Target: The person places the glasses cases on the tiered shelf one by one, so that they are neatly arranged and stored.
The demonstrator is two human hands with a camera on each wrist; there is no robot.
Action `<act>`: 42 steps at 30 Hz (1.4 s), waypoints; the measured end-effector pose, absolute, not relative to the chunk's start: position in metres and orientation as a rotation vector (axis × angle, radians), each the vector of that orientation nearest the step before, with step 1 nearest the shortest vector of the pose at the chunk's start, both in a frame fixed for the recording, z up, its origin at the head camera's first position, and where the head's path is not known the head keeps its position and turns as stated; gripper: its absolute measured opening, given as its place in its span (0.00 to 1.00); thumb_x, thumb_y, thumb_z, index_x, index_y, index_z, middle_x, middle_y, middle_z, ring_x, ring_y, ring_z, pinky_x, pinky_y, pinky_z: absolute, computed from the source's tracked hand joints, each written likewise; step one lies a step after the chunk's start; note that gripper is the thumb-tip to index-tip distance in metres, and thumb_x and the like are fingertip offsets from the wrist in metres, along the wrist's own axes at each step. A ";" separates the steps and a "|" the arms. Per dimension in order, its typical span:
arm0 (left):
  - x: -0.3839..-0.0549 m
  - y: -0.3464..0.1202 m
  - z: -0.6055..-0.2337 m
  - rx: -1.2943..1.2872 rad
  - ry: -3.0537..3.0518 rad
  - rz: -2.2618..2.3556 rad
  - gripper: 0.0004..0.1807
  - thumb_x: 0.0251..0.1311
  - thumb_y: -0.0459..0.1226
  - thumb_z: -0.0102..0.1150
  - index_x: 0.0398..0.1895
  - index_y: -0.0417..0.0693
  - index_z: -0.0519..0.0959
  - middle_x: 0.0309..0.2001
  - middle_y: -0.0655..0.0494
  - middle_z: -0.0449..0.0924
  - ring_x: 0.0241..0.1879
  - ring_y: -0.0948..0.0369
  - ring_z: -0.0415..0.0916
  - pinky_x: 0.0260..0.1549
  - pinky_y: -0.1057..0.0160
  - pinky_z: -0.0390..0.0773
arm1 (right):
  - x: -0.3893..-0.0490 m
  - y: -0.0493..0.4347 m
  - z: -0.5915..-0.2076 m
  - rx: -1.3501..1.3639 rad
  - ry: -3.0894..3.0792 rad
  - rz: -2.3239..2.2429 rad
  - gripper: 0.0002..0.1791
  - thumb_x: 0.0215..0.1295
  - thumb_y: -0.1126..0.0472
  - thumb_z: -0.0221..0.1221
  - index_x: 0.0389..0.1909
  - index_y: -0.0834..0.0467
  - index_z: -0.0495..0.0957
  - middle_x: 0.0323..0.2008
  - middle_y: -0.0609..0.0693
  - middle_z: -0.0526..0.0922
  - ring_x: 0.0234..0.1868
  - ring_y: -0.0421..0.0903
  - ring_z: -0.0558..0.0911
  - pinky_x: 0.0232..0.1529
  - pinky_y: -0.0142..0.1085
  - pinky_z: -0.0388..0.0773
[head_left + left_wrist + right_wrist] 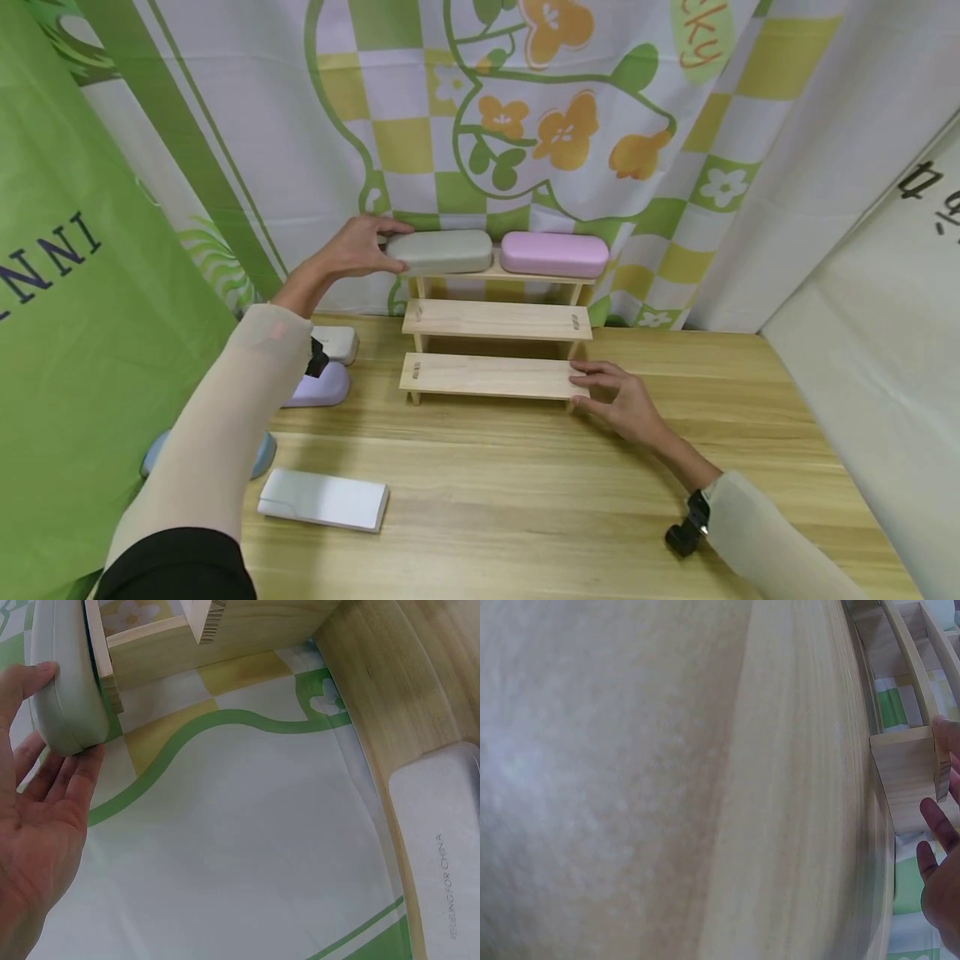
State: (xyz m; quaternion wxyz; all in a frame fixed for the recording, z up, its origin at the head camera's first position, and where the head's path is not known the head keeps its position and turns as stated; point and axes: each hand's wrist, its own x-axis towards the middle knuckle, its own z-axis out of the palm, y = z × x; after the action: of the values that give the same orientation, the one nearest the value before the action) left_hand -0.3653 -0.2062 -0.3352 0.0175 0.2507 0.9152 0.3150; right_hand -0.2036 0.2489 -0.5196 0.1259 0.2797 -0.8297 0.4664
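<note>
A grey-green glasses case point(439, 252) lies on the top step of a three-step wooden rack point(495, 321). My left hand point(363, 247) grips its left end, thumb at the front and fingers round the back; the left wrist view shows this hand point(46, 795) at the case's end point(69, 682). To its right on the same step lies a pink glasses case point(555, 254). My right hand point(618, 400) holds the right end of the lowest step, with the thumb at the front edge.
Left on the wooden table point(525, 500) are a white case point(335, 342), a lilac case point(324, 387), a blue case point(264, 456) partly behind the left arm, and a long white case point(324, 500) nearer me. A patterned curtain point(405, 83) hangs right behind the rack.
</note>
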 end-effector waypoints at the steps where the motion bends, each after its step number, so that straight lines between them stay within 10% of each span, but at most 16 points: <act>1: -0.365 -0.206 -0.335 0.777 2.845 0.982 0.37 0.54 0.36 0.77 0.69 0.38 0.78 0.67 0.38 0.79 0.59 0.45 0.77 0.57 0.47 0.76 | -0.204 0.249 -0.520 0.816 -2.416 1.354 0.18 0.56 0.74 0.76 0.49 0.66 0.89 0.58 0.64 0.86 0.59 0.62 0.82 0.65 0.21 0.70; 42: -0.362 -0.199 -0.336 0.729 2.732 1.238 0.39 0.61 0.31 0.74 0.74 0.31 0.70 0.76 0.36 0.67 0.76 0.42 0.65 0.73 0.51 0.70 | -0.204 0.249 -0.521 0.805 -2.435 1.345 0.18 0.56 0.74 0.75 0.50 0.65 0.89 0.59 0.62 0.86 0.60 0.61 0.82 0.65 0.20 0.69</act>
State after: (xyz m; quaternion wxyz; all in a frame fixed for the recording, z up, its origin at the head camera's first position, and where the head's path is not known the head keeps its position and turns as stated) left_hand -0.3623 -0.1993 -0.3362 0.0275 0.2361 0.8848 0.4008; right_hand -0.2039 0.2495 -0.5208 0.1224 0.2759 -0.8346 0.4608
